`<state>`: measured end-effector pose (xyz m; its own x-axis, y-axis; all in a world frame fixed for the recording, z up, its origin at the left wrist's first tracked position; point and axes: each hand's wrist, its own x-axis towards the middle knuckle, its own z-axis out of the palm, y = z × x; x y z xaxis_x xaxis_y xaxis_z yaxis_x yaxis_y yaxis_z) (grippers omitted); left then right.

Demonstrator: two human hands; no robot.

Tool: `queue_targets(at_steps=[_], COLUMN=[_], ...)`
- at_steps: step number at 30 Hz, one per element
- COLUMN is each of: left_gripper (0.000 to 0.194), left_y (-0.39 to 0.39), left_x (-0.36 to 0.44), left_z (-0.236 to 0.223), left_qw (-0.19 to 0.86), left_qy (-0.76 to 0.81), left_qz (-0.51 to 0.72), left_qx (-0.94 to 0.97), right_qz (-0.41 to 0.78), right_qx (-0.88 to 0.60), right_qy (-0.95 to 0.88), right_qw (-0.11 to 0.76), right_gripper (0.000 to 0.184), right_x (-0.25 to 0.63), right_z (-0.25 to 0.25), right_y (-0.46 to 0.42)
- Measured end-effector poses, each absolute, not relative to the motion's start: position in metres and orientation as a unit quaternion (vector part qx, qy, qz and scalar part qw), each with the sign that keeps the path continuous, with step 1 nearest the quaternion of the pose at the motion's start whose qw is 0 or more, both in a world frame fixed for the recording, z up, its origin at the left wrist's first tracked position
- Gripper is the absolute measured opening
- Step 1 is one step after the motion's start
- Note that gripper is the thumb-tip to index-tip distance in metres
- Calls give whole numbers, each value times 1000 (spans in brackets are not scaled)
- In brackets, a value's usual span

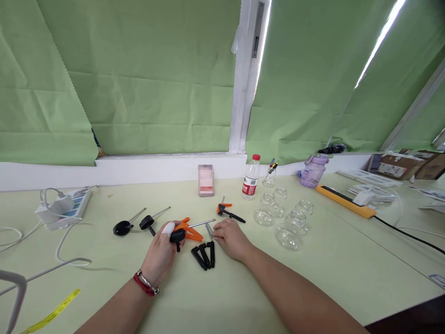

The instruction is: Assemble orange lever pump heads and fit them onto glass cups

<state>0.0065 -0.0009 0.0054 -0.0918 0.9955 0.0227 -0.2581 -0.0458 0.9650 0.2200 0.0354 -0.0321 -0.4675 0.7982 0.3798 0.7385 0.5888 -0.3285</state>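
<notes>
My left hand [162,250] is closed around a black, knob-ended piece [177,235] with a thin metal shaft pointing right. An orange plastic piece [189,230] shows at the same fingers. My right hand [230,237] rests low over the table, its fingertips together at some thin metal rods [209,230]. Several short black handles [204,256] lie between my hands. Left of my left hand are two black round pieces with metal shafts, one [122,228] farther out and one [146,222] closer. A similar black-and-orange piece [225,211] lies beyond my right hand.
Several clear glass jars [288,235] stand right of my right arm. Behind them are a red-capped water bottle [250,178], a jar holding screwdrivers [270,176] and a purple bottle [313,170]. Power strips lie left [67,211] and right [344,202], with cables.
</notes>
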Motion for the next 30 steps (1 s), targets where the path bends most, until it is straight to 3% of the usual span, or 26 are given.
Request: queue_targets(at_steps=[12,30], left_gripper=[28,27], left_y=[-3,-4], left_x=[9,10], left_z=[8,9], left_qw=[516,525], left_qy=[455,450], left_qz=[586,579], left_qx=[428,431], right_qz=[81,76], right_qx=[-477,-488], right_qy=[-839,-833], right_qw=[251,251], right_gripper=[10,18], right_x=[218,209], right_z=[-29,-25], right_y=[35,33])
